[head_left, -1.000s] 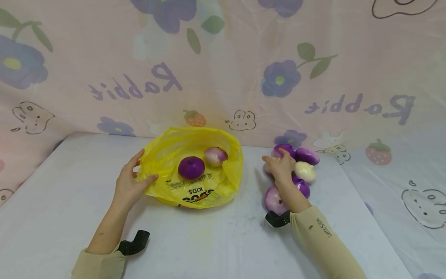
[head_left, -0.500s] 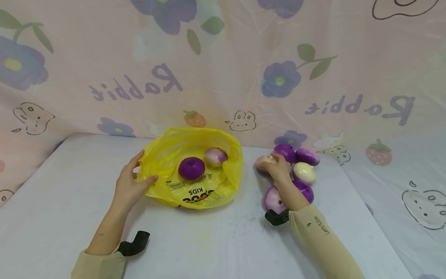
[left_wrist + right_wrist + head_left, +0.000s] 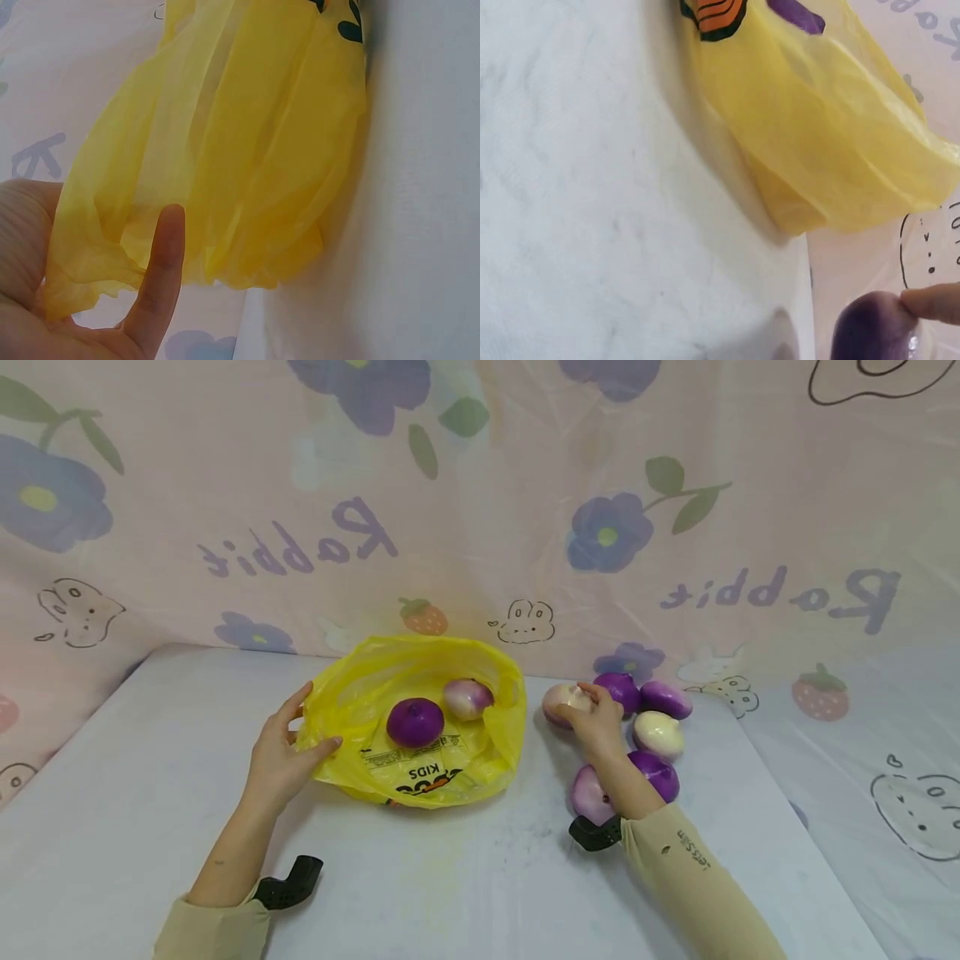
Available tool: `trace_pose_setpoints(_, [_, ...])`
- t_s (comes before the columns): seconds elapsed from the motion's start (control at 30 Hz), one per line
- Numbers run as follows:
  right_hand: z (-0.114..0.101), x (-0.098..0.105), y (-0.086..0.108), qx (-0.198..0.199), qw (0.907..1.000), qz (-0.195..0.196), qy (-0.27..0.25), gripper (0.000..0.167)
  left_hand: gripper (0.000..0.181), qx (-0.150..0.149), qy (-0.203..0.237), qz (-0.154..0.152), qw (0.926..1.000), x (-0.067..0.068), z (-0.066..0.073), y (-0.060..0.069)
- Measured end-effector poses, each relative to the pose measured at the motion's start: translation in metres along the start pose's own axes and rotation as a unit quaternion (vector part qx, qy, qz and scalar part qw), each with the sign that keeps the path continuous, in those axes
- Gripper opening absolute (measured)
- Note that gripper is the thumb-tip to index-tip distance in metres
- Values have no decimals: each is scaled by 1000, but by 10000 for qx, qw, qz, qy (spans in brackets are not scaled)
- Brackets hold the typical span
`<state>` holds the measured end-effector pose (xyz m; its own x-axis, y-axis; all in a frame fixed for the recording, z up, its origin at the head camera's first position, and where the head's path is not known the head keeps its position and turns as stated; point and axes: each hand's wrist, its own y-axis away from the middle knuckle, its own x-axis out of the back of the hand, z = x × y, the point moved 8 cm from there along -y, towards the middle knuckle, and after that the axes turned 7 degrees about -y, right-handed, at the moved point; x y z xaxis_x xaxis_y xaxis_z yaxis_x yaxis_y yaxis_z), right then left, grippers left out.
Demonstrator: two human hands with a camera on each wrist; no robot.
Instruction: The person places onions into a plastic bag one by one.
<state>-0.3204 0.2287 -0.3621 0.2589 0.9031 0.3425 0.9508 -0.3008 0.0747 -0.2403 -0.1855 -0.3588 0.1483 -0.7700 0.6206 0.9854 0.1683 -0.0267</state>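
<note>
White tabletop (image 3: 465,893) spreads beneath two beige sleeves (image 3: 697,881), a black wrist piece (image 3: 290,883) at the left cuff. Just past the right cuff sit a pink onion (image 3: 588,797) and a dark purple onion (image 3: 660,778), partly behind the forearm. The left hand (image 3: 281,756) is spread, thumb and fingers apart with the side of a yellow bag (image 3: 504,760) between them. Two onions (image 3: 415,722) lie inside the bag. The right hand (image 3: 602,727) pinches a pale onion (image 3: 561,703) between thumb and fingers; it sits ahead and left of the palm, near the bag's right rim. Whether it touches the table, I cannot tell. Right of that hand is a cream onion (image 3: 657,734); slightly farther, two purple onions (image 3: 666,699). Flowered cloth (image 3: 480,527) hangs behind.
</note>
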Motion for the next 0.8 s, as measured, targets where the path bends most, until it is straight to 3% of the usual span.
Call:
trace_pose_setpoints(0.4, [-21, -2, 11, 410, 9978, 83, -523, 60, 83, -8, -33, 27, 10000, 0, 2, 1])
trace_pose_setpoints(0.8, [-51, -3, 21, 1127, 9872, 275, -1096, 57, 84, 90, -24, -83, 9999, -2, 3, 2])
